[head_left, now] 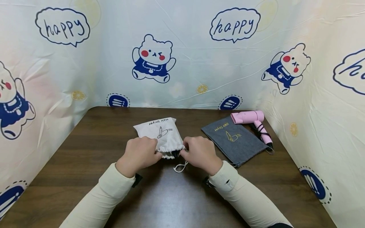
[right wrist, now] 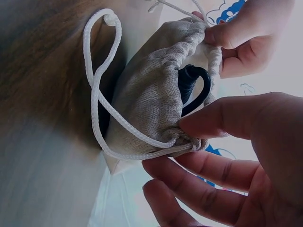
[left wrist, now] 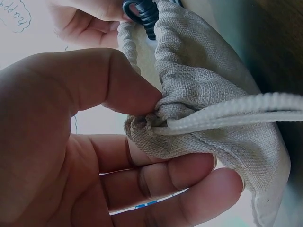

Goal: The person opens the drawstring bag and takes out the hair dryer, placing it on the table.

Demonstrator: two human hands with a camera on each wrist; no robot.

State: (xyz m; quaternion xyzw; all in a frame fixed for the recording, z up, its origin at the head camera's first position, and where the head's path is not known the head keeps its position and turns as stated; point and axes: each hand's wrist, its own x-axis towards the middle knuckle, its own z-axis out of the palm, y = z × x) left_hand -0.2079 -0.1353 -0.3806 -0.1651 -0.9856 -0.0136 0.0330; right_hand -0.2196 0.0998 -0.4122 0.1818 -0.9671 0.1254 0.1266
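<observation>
A white cloth drawstring bag (head_left: 171,134), printed "Hair Dryer", lies on the table with its mouth toward me. My left hand (head_left: 139,155) pinches the left corner of the mouth between thumb and fingers. At the right corner, my right hand (head_left: 199,153) pinches the gathered hem in the same way. Between the hands the mouth gapes, and a coiled black cord (right wrist: 189,85) shows inside; whatever else the bag holds is hidden. A white drawstring loop (right wrist: 97,75) hangs from the right corner, and another drawstring (left wrist: 236,111) trails from the left corner.
To the right lies a dark grey drawstring pouch (head_left: 233,139) with gold "Hair Dryer" print. A pink hair dryer (head_left: 248,117), its black cord wound round the handle, rests at the pouch's upper right edge. A printed curtain (head_left: 188,63) surrounds the brown table (head_left: 85,158).
</observation>
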